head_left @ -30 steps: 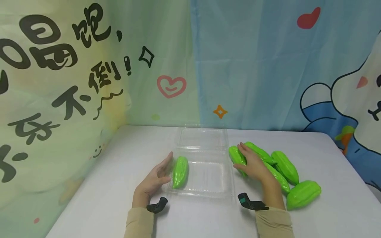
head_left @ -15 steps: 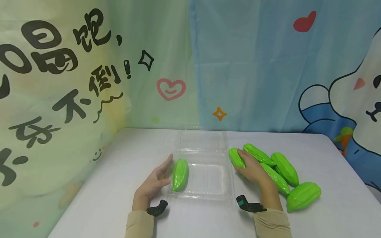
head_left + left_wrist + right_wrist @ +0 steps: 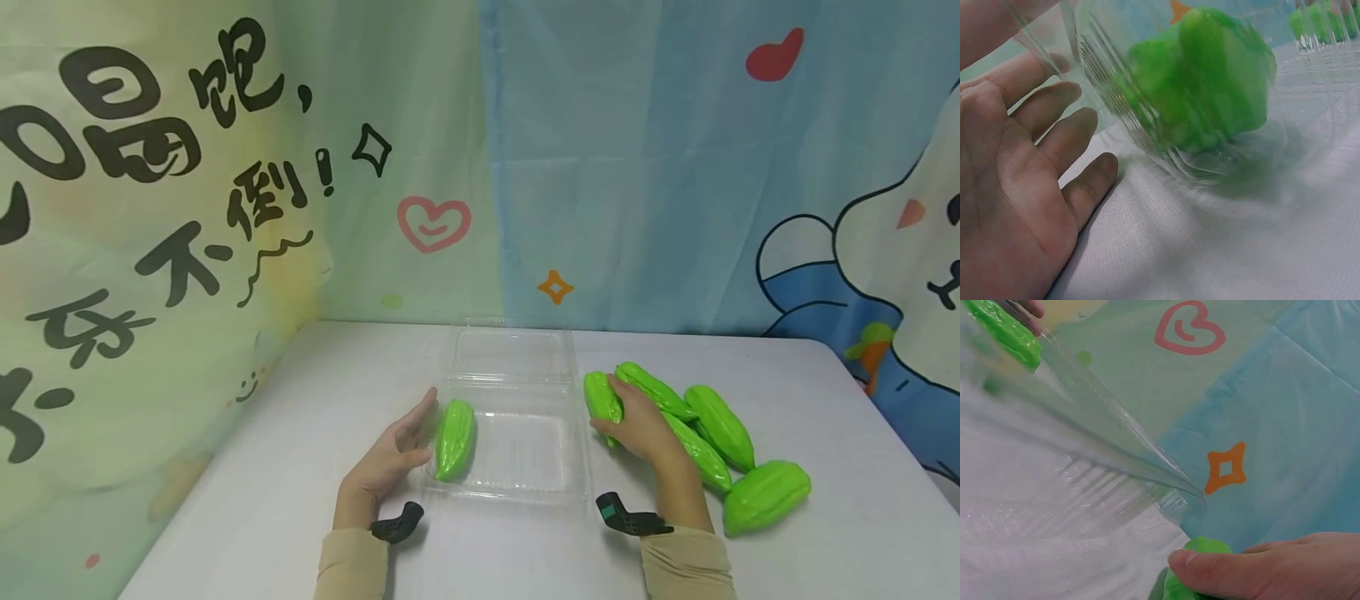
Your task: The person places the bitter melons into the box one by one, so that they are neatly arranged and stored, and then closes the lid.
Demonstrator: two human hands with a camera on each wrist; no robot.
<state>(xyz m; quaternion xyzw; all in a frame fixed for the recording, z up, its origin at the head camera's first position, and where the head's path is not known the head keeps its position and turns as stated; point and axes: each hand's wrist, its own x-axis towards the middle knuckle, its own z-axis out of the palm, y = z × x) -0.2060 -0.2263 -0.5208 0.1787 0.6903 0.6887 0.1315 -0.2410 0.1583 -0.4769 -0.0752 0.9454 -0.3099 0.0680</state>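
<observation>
A clear plastic clamshell box (image 3: 528, 450) lies on the table with its lid (image 3: 512, 354) folded back. Inside, along its left side, is one bright green ridged gourd (image 3: 454, 442), tapered at the near end. My left hand (image 3: 384, 458) stays beside the box's left wall; in the left wrist view its fingers (image 3: 1066, 140) are loosely extended and hold nothing. Just right of the box, my right hand (image 3: 637, 423) grips another green gourd (image 3: 601, 395) between thumb and fingers. The right wrist view shows the thumb (image 3: 1200, 565) across that gourd, whose lower part is cut off.
Several more green gourds (image 3: 720, 425) lie in a loose group right of my right hand, the closest one (image 3: 767, 497) at the near right. A white cloth covers the table (image 3: 247, 517). A printed curtain (image 3: 637, 167) hangs behind its far edge.
My right hand, spread over the gourd a second ago, has drawn its fingers in around it. The gourd has shifted very slightly right. My left hand and the box look unchanged.
</observation>
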